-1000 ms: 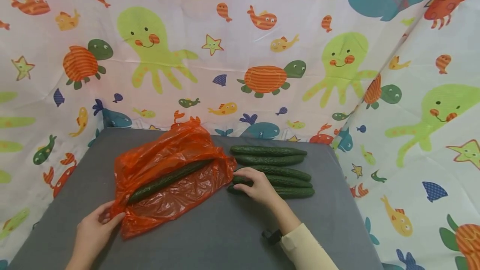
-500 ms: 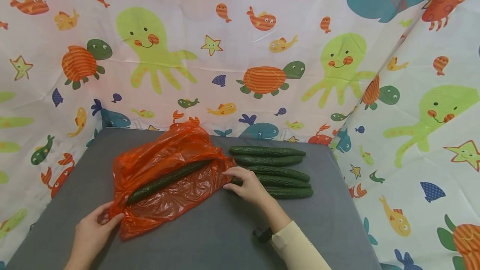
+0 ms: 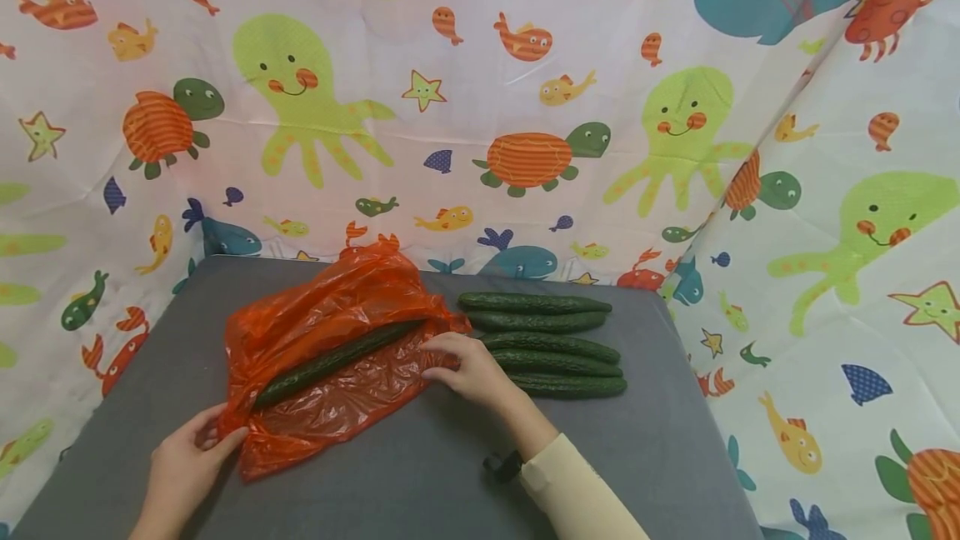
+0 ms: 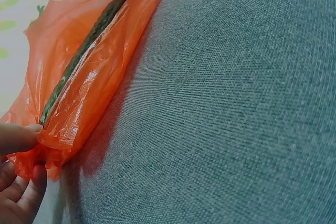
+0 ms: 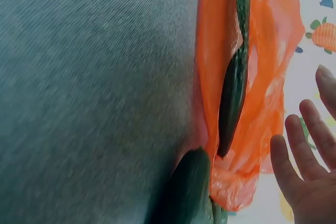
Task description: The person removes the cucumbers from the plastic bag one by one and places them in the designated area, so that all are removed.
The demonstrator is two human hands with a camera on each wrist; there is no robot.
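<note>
An orange plastic bag (image 3: 330,294) lies crumpled on the left half of the table. Lengthwise on it sits one dark green cucumber (image 3: 337,365), partly under the upper film. My left hand (image 3: 183,461) pinches the bag's near left corner, gathered between thumb and fingers in the left wrist view. Over the bag's right end is my right hand (image 3: 472,369), thumb and fingers apart and nothing between them. In the right wrist view its fingers (image 5: 299,150) are spread beside the bag. Right of the bag lie several cucumbers (image 3: 562,343) in a row, their left ends partly hidden by that hand.
A grey cloth-covered table (image 3: 420,473) carries everything. Behind it and along both sides hang white curtains (image 3: 465,65) printed with sea animals. A black band (image 3: 502,467) sits at the right wrist, at the end of a cream sleeve (image 3: 577,490).
My right hand has moved left, away from the cucumber row and onto the right end of the bag. My left hand keeps its pinch; the bag and cucumbers stay put.
</note>
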